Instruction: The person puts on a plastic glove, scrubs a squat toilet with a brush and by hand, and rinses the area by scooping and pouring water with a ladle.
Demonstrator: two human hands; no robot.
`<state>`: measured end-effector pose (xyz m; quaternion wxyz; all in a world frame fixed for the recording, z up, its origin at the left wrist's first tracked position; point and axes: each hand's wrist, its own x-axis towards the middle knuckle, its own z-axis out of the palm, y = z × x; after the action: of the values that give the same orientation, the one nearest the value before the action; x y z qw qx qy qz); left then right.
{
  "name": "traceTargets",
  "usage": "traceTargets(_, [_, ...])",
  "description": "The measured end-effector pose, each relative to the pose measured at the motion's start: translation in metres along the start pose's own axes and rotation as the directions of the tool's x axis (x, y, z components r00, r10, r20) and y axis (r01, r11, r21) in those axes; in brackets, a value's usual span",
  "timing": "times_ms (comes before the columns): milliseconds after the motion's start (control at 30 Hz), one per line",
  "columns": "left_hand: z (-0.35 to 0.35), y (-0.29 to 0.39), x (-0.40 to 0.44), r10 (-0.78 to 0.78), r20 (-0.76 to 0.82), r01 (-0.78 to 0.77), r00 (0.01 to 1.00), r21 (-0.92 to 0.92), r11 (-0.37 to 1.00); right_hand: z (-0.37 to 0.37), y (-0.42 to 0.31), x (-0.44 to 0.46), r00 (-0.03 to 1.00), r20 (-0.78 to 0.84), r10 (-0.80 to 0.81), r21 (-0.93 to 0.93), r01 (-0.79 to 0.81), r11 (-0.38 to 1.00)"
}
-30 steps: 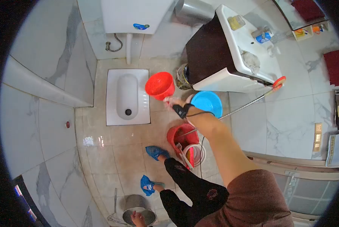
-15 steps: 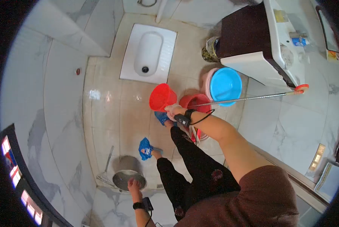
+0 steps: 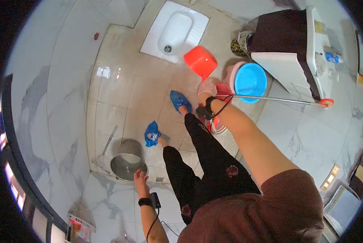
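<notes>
My right hand (image 3: 207,87) is closed round the handle of a red water scoop (image 3: 201,60). The scoop is tilted, out over the tiled floor beside the squat toilet (image 3: 175,30). Below that hand, partly hidden by it, is a red basin (image 3: 223,90). My left hand (image 3: 141,178), fingers loosely bent and apart, hovers by the rim of a grey metal pot (image 3: 128,164); whether it touches the rim I cannot tell. Nothing shows in its fingers. Both wrists wear black straps with small devices.
A blue basin (image 3: 250,83) sits on a pink one by the vanity cabinet (image 3: 280,34). A long metal pole (image 3: 278,98) crosses in front. Near the left wall lies a wire strainer (image 3: 104,156). My feet wear blue shoe covers (image 3: 152,134).
The scoop has swung up and outward, tipping from its earlier angle. My left hand has drawn back from over the pot's mouth to its rim. The view has shifted.
</notes>
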<state>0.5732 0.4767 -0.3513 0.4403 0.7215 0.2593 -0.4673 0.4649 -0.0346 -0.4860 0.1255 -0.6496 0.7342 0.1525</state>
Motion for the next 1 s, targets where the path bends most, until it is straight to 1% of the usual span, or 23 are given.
traceTargets(33, [0.0, -0.002, 0.001, -0.001, 0.006, 0.001, 1.0, -0.02, 1.0, -0.004, 0.003, 0.0, 0.999, -0.015, -0.04, -0.067, 0.039, 0.997])
traceTargets(67, [0.001, 0.003, -0.004, -0.017, -0.055, 0.017, 0.998, -0.001, 1.0, -0.008, 0.007, 0.001, 0.996, -0.03, -0.081, -0.134, 0.076, 0.988])
traceTargets(100, [-0.003, -0.002, -0.002, -0.011, -0.06, 0.01, 0.998, -0.013, 1.0, -0.018, 0.005, -0.001, 0.998, -0.034, -0.053, -0.13, 0.048, 0.99])
traceTargets(167, [-0.019, -0.017, 0.004, -0.008, -0.081, 0.004, 0.997, -0.044, 0.999, -0.022, 0.016, 0.003, 0.983, 0.02, -0.183, -0.333, 0.179, 0.926])
traceTargets(200, [-0.024, -0.02, 0.004, 0.002, -0.073, -0.003, 0.997, -0.021, 1.0, -0.01, 0.031, 0.012, 0.937, 0.113, -0.331, -0.512, 0.341, 0.788])
traceTargets(233, [-0.035, -0.038, 0.013, 0.033, -0.082, -0.037, 0.996, -0.049, 0.998, -0.023, 0.02, -0.005, 0.873, 0.274, -0.403, -0.61, 0.481, 0.629])
traceTargets(267, [-0.032, -0.03, 0.008, 0.008, -0.1, -0.011, 0.995, -0.029, 1.0, -0.037, 0.009, -0.023, 0.78, 0.425, -0.46, -0.652, 0.616, 0.442])
traceTargets(300, [-0.033, -0.027, 0.0, 0.05, -0.071, -0.055, 0.996, -0.073, 0.996, -0.049, 0.001, -0.042, 0.758, 0.468, -0.455, -0.638, 0.646, 0.42])
traceTargets(333, [-0.031, -0.02, -0.007, 0.057, -0.101, -0.063, 0.993, -0.062, 0.996, -0.061, -0.008, -0.062, 0.734, 0.51, -0.448, -0.621, 0.675, 0.399])
traceTargets(400, [-0.039, -0.033, -0.001, 0.005, -0.138, -0.013, 0.99, -0.057, 0.998, -0.04, -0.002, -0.066, 0.777, 0.456, -0.434, -0.608, 0.628, 0.486])
traceTargets(433, [-0.046, -0.043, 0.004, 0.0, -0.146, -0.009, 0.989, -0.055, 0.998, -0.035, -0.006, -0.077, 0.764, 0.491, -0.419, -0.61, 0.645, 0.461])
traceTargets(500, [-0.056, -0.058, 0.007, -0.008, -0.152, 0.002, 0.988, -0.035, 0.999, -0.023, -0.005, -0.098, 0.665, 0.548, -0.507, -0.634, 0.726, 0.267])
traceTargets(533, [-0.057, -0.05, -0.001, -0.025, -0.164, 0.021, 0.986, -0.024, 0.999, -0.014, -0.002, -0.111, 0.581, 0.54, -0.609, -0.623, 0.762, 0.174])
traceTargets(600, [-0.067, -0.06, -0.001, -0.021, -0.184, 0.027, 0.983, 0.026, 0.999, 0.023, 0.015, -0.111, 0.557, 0.458, -0.693, -0.633, 0.752, 0.186])
traceTargets(633, [-0.072, -0.068, 0.0, -0.023, -0.195, 0.032, 0.981, 0.045, 0.998, 0.03, 0.017, -0.12, 0.591, 0.363, -0.72, -0.531, 0.766, 0.361])
traceTargets(667, [-0.077, -0.08, 0.002, 0.002, -0.212, 0.011, 0.977, 0.063, 0.998, 0.036, 0.019, -0.13, 0.62, 0.264, -0.739, -0.379, 0.771, 0.511])
traceTargets(700, [-0.082, -0.09, 0.006, 0.026, -0.233, -0.008, 0.972, 0.081, 0.997, 0.042, 0.02, -0.141, 0.641, 0.163, -0.75, -0.202, 0.766, 0.611])
traceTargets(733, [-0.09, -0.098, 0.009, 0.057, -0.26, -0.032, 0.964, 0.103, 0.994, 0.052, 0.024, -0.145, 0.562, 0.158, -0.812, -0.084, 0.827, 0.556])
traceTargets(800, [-0.097, -0.101, 0.005, 0.07, -0.293, -0.043, 0.954, 0.097, 0.994, 0.083, 0.035, -0.144, 0.595, 0.232, -0.769, 0.16, 0.757, 0.634])
traceTargets(867, [-0.103, -0.107, -0.001, 0.074, -0.349, -0.034, 0.934, 0.12, 0.992, 0.073, 0.017, -0.176, 0.635, 0.413, -0.653, 0.264, 0.603, 0.753])
traceTargets(933, [-0.11, -0.116, -0.005, 0.074, -0.407, -0.006, 0.91, 0.166, 0.986, 0.04, -0.009, -0.237, 0.587, 0.549, -0.595, 0.472, 0.37, 0.8])
traceTargets(967, [-0.112, -0.119, -0.008, 0.047, -0.415, 0.016, 0.909, 0.147, 0.989, 0.027, -0.017, -0.258, 0.554, 0.611, -0.565, 0.54, 0.23, 0.81])
traceTargets(1000, [-0.112, -0.12, -0.01, 0.018, -0.416, 0.038, 0.909, 0.126, 0.991, 0.022, -0.022, -0.267, 0.467, 0.673, -0.574, 0.538, 0.223, 0.813])
